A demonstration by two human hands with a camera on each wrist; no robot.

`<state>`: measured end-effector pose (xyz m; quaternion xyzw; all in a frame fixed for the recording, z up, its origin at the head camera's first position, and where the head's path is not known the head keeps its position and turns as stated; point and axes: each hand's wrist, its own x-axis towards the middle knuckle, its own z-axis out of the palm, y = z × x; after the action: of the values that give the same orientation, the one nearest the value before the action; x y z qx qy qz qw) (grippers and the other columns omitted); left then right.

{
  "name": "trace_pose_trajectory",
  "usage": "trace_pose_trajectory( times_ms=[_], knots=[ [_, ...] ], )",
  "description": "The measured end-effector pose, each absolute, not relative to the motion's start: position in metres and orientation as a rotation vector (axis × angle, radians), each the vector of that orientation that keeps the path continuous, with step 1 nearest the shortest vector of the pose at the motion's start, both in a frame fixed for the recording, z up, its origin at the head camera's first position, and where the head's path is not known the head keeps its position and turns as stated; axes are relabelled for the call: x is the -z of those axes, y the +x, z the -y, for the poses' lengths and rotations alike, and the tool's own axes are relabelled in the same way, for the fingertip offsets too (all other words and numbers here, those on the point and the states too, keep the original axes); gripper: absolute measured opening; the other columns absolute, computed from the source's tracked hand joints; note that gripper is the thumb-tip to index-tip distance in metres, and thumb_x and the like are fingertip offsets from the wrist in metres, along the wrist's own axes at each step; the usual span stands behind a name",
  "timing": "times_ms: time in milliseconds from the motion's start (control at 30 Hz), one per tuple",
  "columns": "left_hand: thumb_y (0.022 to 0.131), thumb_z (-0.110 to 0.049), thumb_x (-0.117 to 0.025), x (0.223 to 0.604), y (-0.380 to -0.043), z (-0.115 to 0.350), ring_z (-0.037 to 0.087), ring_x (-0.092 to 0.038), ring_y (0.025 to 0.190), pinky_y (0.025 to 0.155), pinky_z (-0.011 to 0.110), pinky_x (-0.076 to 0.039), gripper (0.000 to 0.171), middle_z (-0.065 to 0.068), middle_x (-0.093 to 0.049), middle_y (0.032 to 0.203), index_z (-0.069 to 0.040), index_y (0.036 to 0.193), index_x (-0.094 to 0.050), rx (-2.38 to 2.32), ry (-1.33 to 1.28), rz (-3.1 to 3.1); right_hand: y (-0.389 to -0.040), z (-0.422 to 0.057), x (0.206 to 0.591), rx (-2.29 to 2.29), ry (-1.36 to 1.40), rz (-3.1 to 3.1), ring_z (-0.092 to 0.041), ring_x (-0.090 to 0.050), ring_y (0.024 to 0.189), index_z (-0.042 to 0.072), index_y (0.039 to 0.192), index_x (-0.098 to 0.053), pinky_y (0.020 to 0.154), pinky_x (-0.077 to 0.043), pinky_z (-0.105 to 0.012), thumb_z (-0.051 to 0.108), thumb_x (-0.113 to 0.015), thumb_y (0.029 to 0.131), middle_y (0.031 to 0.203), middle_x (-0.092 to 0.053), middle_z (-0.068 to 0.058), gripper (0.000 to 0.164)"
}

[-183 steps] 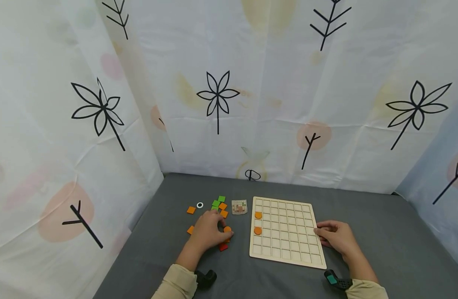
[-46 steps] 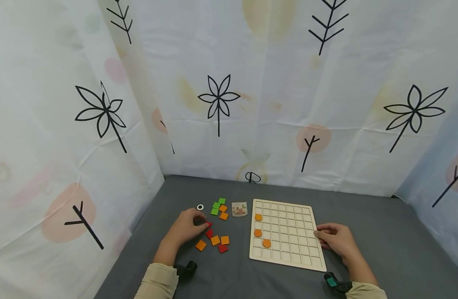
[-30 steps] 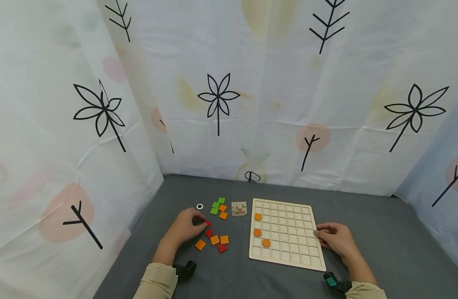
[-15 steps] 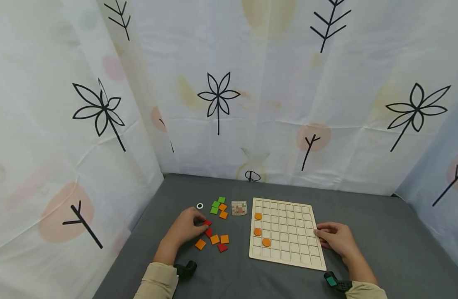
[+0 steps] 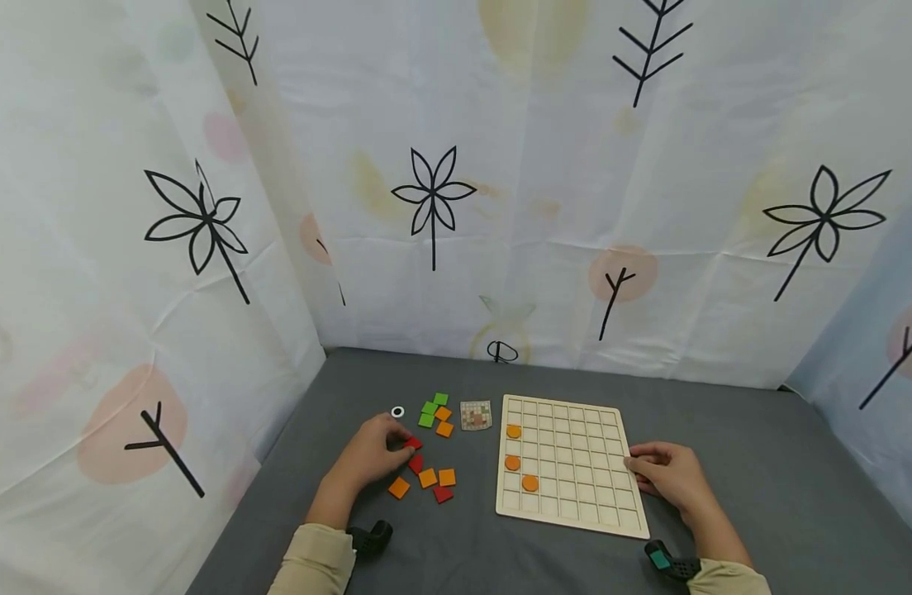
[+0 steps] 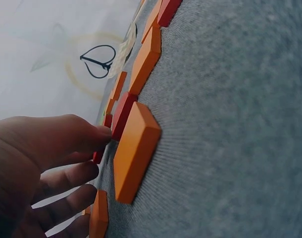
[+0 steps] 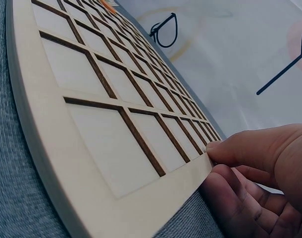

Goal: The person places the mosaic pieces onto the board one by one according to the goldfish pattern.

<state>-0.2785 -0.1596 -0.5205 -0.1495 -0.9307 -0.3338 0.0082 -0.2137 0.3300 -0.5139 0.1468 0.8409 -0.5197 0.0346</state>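
My left hand (image 5: 370,453) pinches a small red square tile (image 5: 414,444) between thumb and fingers, low over the grey cloth; in the left wrist view the red tile (image 6: 97,156) shows just behind the thumb. Another red tile (image 5: 415,464) lies right beside the fingertips. An orange tile (image 6: 133,153) lies close to the thumb. My right hand (image 5: 667,473) grips the right edge of a pale wooden grid board (image 5: 571,521), thumb on top and fingers beneath. Three orange discs, one of them (image 5: 529,483) nearest me, sit in squares on the board's left side.
Several orange tiles (image 5: 446,477) and a red tile (image 5: 443,494) lie left of the board. Farther back are green tiles (image 5: 429,408), more orange tiles (image 5: 444,429), a white ring (image 5: 398,411) and a small pattern card (image 5: 476,416). Patterned white curtains (image 5: 545,314) enclose the table.
A third orange disc now sits on the board, and my left hand has moved left from the orange disc to a red tile. Some orange tiles have shifted. My right hand stays at the board's edge.
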Motion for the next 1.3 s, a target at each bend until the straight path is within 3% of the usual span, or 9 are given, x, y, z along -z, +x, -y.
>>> trace_pose_trajectory(
  times_ms=[300, 500, 800, 1100, 1300],
  knots=[
    [0.097, -0.021, -0.080, 0.517, -0.279, 0.150, 0.013, -0.068, 0.094, 0.086, 0.037, -0.059, 0.016, -0.001, -0.074, 0.107, -0.015, 0.112, -0.081, 1.152, -0.665, 2.841, -0.214, -0.331, 0.514, 1.600, 0.454, -2.580, -0.012, -0.071, 0.081, -0.011, 0.132, -0.065, 0.071, -0.063, -0.029, 0.015, -0.075, 0.099, 0.099, -0.073, -0.009, 0.043],
    [0.099, -0.022, -0.077, 0.515, -0.276, 0.125, 0.011, -0.066, 0.093, 0.083, 0.031, -0.058, 0.023, -0.001, -0.072, 0.111, -0.013, 0.121, -0.078, 1.237, -0.749, 2.844, -0.213, -0.331, 0.514, 1.595, 0.457, -2.590, -0.013, -0.072, 0.081, -0.011, 0.131, -0.066, 0.070, -0.063, -0.029, 0.014, -0.075, 0.099, 0.098, -0.073, -0.009, 0.042],
    [0.099, -0.025, -0.077, 0.511, -0.270, 0.071, 0.007, -0.064, 0.090, 0.082, 0.028, -0.057, 0.019, 0.000, -0.075, 0.113, -0.018, 0.117, -0.080, 1.202, -0.952, 2.826, -0.214, -0.331, 0.515, 1.590, 0.452, -2.590, -0.013, -0.071, 0.082, -0.012, 0.132, -0.065, 0.071, -0.063, -0.029, 0.016, -0.075, 0.099, 0.100, -0.073, -0.010, 0.044],
    [0.100, -0.022, -0.075, 0.505, -0.267, 0.021, 0.011, -0.066, 0.092, 0.083, 0.019, -0.054, 0.021, -0.003, -0.075, 0.107, -0.014, 0.120, -0.080, 1.101, -1.262, 2.764, -0.212, -0.333, 0.515, 1.597, 0.410, -2.583, -0.012, -0.072, 0.083, -0.011, 0.132, -0.065, 0.072, -0.063, -0.028, 0.014, -0.074, 0.100, 0.100, -0.073, -0.009, 0.042],
    [0.101, -0.022, -0.074, 0.504, -0.263, -0.005, 0.002, -0.059, 0.084, 0.076, 0.013, -0.049, 0.021, -0.005, -0.072, 0.105, -0.016, 0.120, -0.081, 1.033, -1.388, 2.769, -0.212, -0.331, 0.514, 1.601, 0.414, -2.578, -0.012, -0.072, 0.083, -0.011, 0.133, -0.065, 0.073, -0.064, -0.028, 0.016, -0.075, 0.099, 0.101, -0.073, -0.009, 0.044]
  ],
)
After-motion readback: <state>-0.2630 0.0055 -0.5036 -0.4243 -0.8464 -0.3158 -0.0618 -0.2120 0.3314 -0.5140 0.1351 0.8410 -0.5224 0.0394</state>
